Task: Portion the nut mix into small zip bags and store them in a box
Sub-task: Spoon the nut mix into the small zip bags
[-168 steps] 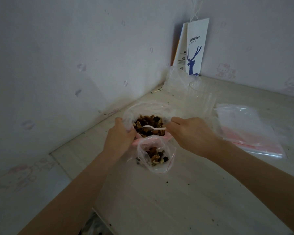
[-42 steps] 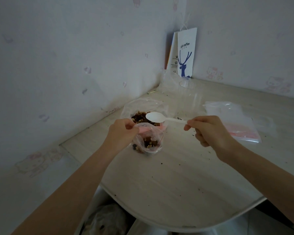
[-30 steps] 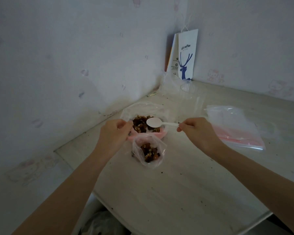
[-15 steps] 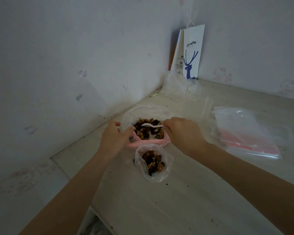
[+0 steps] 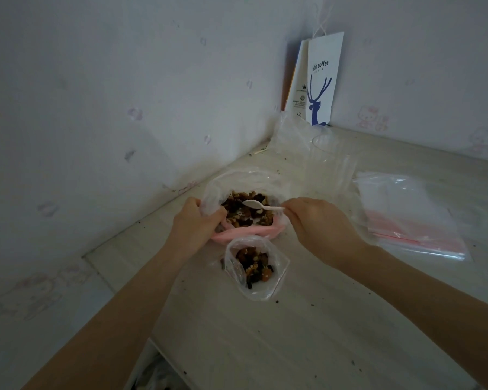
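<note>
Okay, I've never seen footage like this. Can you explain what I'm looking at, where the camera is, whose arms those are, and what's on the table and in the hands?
There is no machine here: a person wears one camera on the head, looking down, so both bare arms are theirs. The left hand grips the edge of the big bag, which holds the nut mix. The right hand pinches a white spoon, its bowl over the mix. Nearer the person, a small bag, open and partly filled, lies on the table. To the right lie empty zip bags; a paper bag stands in the corner.
</note>
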